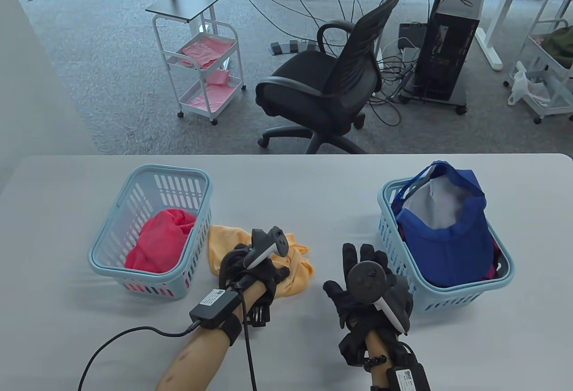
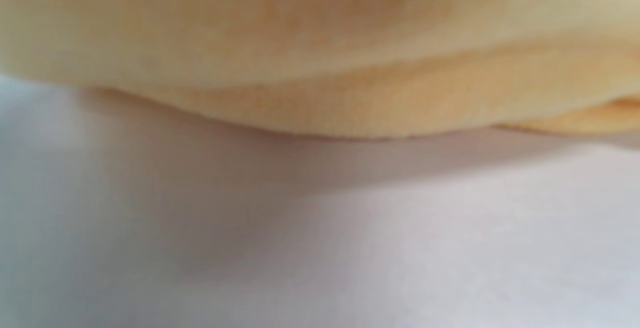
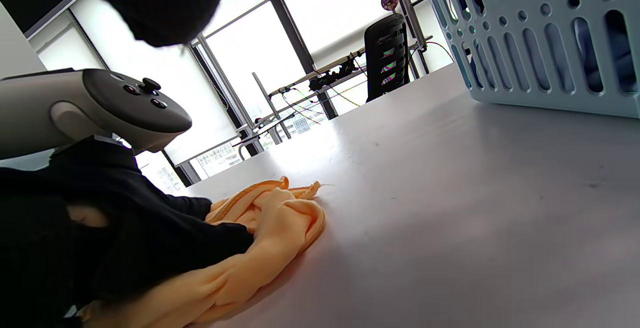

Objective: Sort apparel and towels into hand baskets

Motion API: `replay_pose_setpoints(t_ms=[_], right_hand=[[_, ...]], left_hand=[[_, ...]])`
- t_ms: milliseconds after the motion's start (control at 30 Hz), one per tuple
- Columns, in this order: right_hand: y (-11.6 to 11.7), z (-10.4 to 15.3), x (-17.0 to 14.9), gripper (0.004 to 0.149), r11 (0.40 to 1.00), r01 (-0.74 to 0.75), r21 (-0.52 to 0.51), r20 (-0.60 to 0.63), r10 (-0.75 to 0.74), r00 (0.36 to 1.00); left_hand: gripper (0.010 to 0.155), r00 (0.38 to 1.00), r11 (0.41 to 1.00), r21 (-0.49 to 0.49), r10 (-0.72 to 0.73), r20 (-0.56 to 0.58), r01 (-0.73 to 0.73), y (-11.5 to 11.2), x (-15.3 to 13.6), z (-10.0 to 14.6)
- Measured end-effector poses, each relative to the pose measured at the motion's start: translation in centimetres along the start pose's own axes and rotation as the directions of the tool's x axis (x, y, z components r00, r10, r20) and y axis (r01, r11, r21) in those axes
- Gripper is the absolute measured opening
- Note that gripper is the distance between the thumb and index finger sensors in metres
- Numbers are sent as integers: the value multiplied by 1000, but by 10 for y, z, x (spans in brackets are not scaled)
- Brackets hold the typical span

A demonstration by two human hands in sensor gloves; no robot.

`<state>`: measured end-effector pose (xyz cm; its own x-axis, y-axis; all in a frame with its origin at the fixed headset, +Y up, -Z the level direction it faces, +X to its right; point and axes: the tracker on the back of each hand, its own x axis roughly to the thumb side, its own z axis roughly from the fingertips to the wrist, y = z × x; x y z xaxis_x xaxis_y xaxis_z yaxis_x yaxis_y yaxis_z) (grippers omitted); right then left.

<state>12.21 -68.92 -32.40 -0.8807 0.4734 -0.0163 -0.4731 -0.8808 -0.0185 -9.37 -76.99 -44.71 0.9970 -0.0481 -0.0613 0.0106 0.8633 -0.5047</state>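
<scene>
The orange towel (image 1: pixel 293 270) on the bench (image 1: pixel 286 185) is gripped by the left hand (image 1: pixel 250 270); lifting into the left basket (image 1: pixel 112 225) is judged next. The right hand (image 1: pixel 367 283) is spread open, empty.

Pale grey surface (image 1: pixel 313 176) with rounded far corners, matte, unmarked where visible. Resting directly on it: light blue slotted hand basket (image 1: pixel 107 262) at left, holding a red cloth; orange towel (image 1: pixel 297 270) crumpled just beside that basket's right wall, lying flat against the top in the left wrist view; second light blue hand basket (image 1: pixel 447 301) at right, well apart from the first, filled with a blue cap. Black cable (image 1: pixel 116 335) trailing across the near left portion.
</scene>
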Motion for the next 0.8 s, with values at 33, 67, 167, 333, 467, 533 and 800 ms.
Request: replay_pose_setpoints(t_ms=[33, 67, 167, 333, 467, 533, 800], right_hand=[[0, 0, 0, 86, 1000, 1, -2, -1, -1, 1000], [0, 0, -1, 86, 1000, 2, -3, -1, -2, 1000], [1, 0, -1, 86, 1000, 3, 0, -2, -3, 1000], [2, 0, -1, 86, 1000, 2, 7, -4, -2, 1000], [1, 0, -1, 86, 1000, 5, 3, -5, -5, 1000], [1, 0, -2, 86, 1000, 2, 2, -5, -2, 1000], [2, 0, -1, 84, 1000, -7, -7, -3, 7, 1000]], left_hand=[[98, 1000, 1000, 13, -4, 2, 4, 1, 2, 1], [97, 1000, 1000, 30, -9, 6, 8, 1, 4, 2], [92, 999, 996, 78, -52, 11, 51, 1, 10, 6], [80, 995, 984, 148, -104, 13, 101, 6, 17, 11], [69, 990, 971, 197, -140, 16, 134, 10, 21, 13], [66, 992, 972, 202, -127, 24, 119, 12, 22, 14], [60, 993, 965, 251, -97, 72, 76, 38, 26, 32]])
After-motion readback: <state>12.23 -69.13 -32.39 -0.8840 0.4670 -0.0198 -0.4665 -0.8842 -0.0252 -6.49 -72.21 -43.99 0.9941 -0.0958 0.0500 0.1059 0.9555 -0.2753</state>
